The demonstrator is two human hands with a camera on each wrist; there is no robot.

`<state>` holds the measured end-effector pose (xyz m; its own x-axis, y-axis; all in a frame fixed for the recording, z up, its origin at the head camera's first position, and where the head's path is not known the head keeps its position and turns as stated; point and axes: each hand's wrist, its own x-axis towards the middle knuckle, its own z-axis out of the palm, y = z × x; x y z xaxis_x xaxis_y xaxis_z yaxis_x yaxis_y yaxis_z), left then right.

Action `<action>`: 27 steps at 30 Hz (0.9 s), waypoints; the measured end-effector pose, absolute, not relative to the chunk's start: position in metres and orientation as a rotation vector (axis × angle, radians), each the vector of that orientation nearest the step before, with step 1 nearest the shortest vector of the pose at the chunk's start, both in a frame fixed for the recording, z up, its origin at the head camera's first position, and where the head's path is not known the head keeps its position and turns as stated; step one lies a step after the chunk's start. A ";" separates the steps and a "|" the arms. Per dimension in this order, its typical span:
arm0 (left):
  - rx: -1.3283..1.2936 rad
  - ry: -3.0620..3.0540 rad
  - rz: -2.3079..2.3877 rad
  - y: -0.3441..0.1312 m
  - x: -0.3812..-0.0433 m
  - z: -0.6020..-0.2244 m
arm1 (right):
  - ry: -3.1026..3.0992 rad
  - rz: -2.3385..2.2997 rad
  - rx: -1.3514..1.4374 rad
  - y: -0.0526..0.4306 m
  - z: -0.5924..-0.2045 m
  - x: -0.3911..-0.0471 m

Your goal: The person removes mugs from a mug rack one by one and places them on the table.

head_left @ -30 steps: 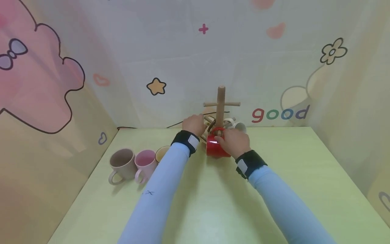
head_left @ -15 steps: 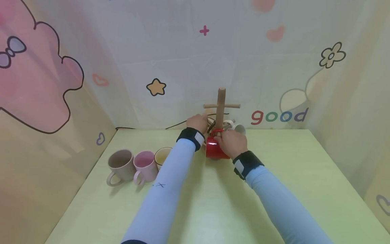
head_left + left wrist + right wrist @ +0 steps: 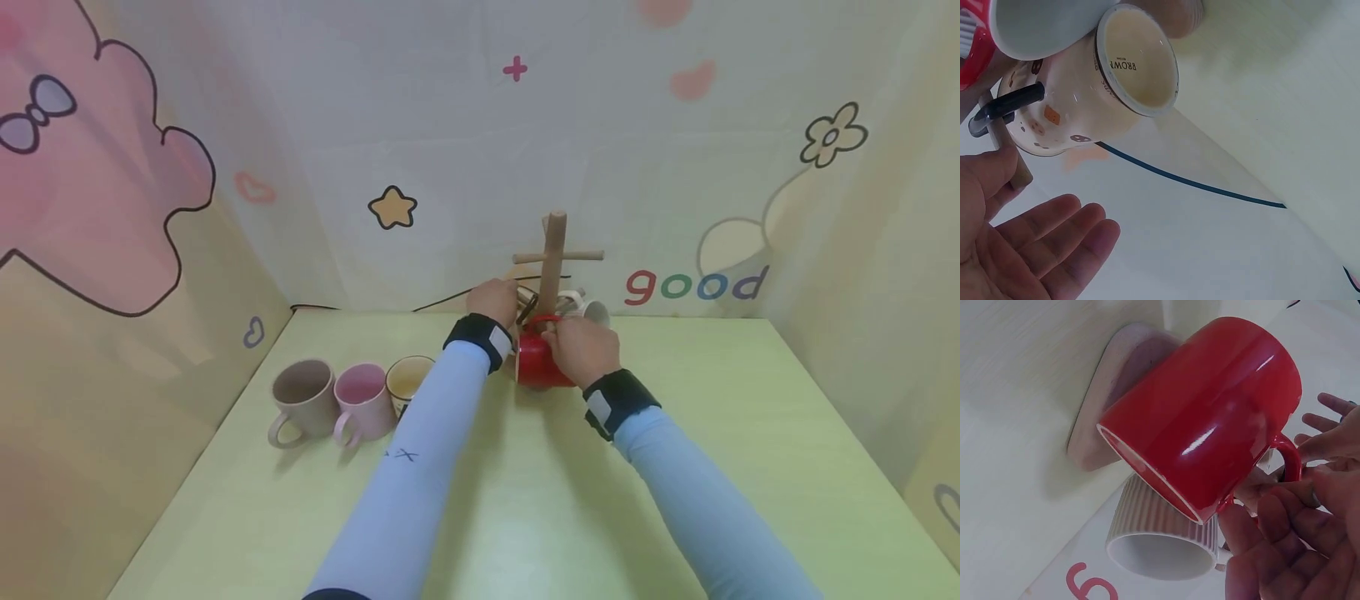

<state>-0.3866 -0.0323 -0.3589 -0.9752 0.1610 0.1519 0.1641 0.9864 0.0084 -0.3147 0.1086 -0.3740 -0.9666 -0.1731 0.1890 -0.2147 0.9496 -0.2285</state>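
Observation:
A wooden mug tree (image 3: 553, 250) stands at the back of the table, near the wall. The red mug (image 3: 1210, 406) hangs sideways by its handle on a front peg, and the fingers of my right hand (image 3: 587, 350) pinch at that handle. My left hand (image 3: 492, 302) pinches the end of a left peg (image 3: 1020, 176) between thumb and index finger, its other fingers extended. On this same peg hangs a cream mug (image 3: 1066, 106) with brown prints, its dark handle looped over the wood. Behind the red mug is a white ribbed mug (image 3: 1160, 550), mouth outward.
To the left on the table stand a grey-brown mug (image 3: 303, 396), a pink mug (image 3: 365, 404) and a yellow-lined mug (image 3: 405, 383), the last partly behind my left sleeve. Two upper pegs (image 3: 583, 256) of the tree carry no mug. A printed cloth wall (image 3: 450, 125) rises behind.
My left hand has shifted slightly right, closer to the tree's post. The mug tree now leans a little to the right. My right hand stays at the red mug's handle.

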 end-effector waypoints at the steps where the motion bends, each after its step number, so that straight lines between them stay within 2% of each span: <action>1: -0.245 -2.976 -0.036 -0.033 -0.387 -0.359 | -2.940 0.369 0.288 0.110 -0.374 -0.315; 27: -0.271 -2.958 0.047 -0.032 -0.378 -0.364 | -3.007 0.345 0.254 0.130 -0.370 -0.317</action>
<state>-0.3778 -0.0323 -0.3636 -0.9689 0.1829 0.1665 0.1775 0.9830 -0.0470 -0.3175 0.1299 -0.3698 -0.9806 -0.1536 0.1217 -0.1772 0.9602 -0.2158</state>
